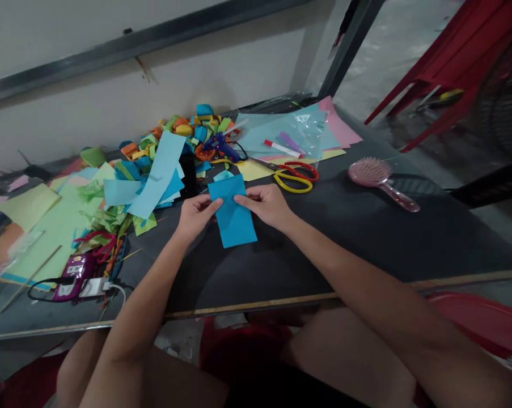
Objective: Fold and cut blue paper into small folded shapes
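A blue rectangular piece of paper (234, 221) is held up over the dark table, tilted slightly. My left hand (196, 214) pinches its left edge, the thumb lying on the front. On the opposite edge, my right hand (268, 205) grips it the same way, fingers behind. Just beyond the right hand lie scissors (296, 175) with one red and one yellow handle. A blue glue gun (224, 148) rests behind the paper. Light blue paper strips (160, 173) are stacked to the left, beside a heap of folded coloured paper pieces (183, 129).
Farther back are blue and pink sheets (259, 133), a red-capped marker (283, 149) and a purple pen (290, 144). A pink hairbrush (375, 174) lies at right. At left sit a purple power strip (73, 277), a white charger (93, 287) and a thin stick (30, 279).
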Demonstrator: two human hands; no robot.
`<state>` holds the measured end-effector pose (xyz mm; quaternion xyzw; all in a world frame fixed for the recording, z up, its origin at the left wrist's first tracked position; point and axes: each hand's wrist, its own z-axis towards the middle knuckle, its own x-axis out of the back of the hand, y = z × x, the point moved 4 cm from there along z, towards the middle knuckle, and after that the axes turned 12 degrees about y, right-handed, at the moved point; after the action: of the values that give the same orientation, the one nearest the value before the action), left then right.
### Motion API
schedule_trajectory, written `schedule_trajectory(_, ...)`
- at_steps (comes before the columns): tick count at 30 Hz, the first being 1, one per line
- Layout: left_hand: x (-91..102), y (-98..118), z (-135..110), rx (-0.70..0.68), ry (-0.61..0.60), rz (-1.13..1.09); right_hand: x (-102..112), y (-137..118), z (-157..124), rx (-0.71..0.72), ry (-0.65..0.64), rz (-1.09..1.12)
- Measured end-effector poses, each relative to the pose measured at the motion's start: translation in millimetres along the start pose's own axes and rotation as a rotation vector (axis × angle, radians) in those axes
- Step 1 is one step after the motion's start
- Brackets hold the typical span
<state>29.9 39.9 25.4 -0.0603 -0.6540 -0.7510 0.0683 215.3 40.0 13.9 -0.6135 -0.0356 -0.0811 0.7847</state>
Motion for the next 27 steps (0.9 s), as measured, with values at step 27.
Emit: schedule_trajectory(27,-6.4,-16,3,0.124,-0.177,-0.084,-18,17,-5,-0.425,-0.194,0.307)
